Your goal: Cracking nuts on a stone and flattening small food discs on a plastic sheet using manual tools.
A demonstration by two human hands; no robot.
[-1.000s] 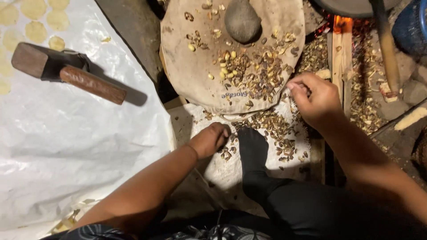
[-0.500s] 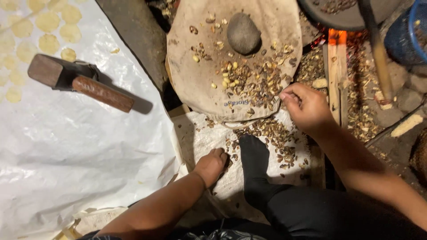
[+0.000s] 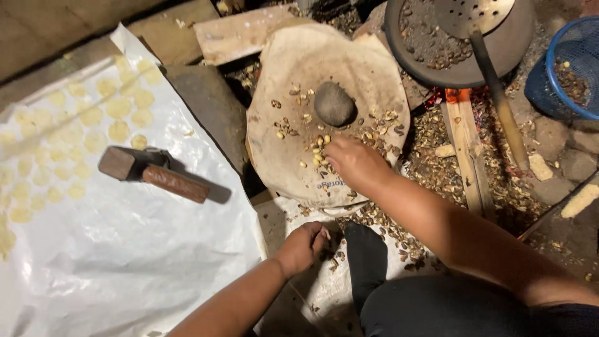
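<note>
A wide white plastic sheet [image 3: 125,249] covers the floor out to the left of the left hand, and pale flattened discs [image 3: 93,118] lie in rows on its far part. A wooden mallet [image 3: 153,175] lies on that sheet, well apart from both hands. Beyond the right hand and off to its right, a dark round pan [image 3: 458,59] holds roasted bits, and a perforated ladle [image 3: 480,25] rests in it with its long handle running back toward the person. A blue basket [image 3: 571,75] stands farther right. Between pan and right hand, glowing embers [image 3: 452,97] show beside a plank [image 3: 465,150], with husks scattered over the ground there.

Right under the right hand is a round stone slab draped in a sack cloth [image 3: 299,75]. A smooth dark stone [image 3: 334,103] sits on it just beyond the fingers, apart from them. The right hand [image 3: 352,163] lies palm-down on the cloth, fingers curled narrow over a small heap of shelled kernels [image 3: 318,153], touching them; whether it has any pinched between the fingertips I cannot tell from here.

The left hand [image 3: 306,243] rests lower, near the person's knee, on a second white sack [image 3: 324,293] strewn with brown shells [image 3: 380,221]. It is loosely closed, knuckles up, and seems to hold something small, though the fist hides it.
</note>
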